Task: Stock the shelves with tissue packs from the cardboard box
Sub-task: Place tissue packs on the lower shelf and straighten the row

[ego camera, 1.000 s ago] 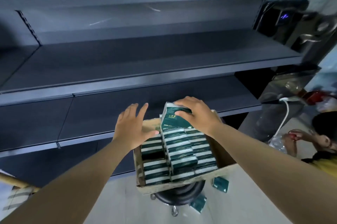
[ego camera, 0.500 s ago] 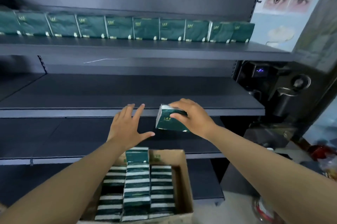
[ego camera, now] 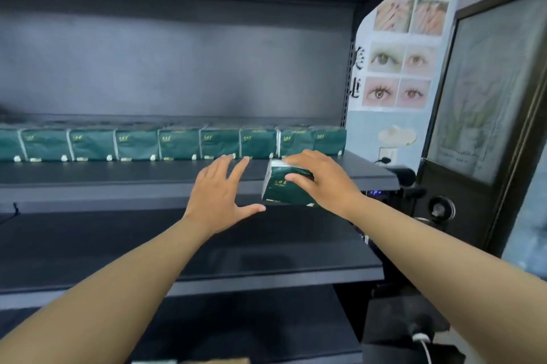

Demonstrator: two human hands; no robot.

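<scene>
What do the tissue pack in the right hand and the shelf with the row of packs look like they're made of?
Tissue pack: looks like soft, glossy green plastic film wrap, judging by the sheen; its fill is hidden. The right hand grips it. Shelf: probably painted sheet metal, matte dark grey, going by its thin flat board and folded front lip.

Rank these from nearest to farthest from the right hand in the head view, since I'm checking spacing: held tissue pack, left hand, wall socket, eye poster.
1. Held tissue pack, gripped by the right hand.
2. Left hand, just left.
3. Wall socket, right.
4. Eye poster, up right.
</scene>
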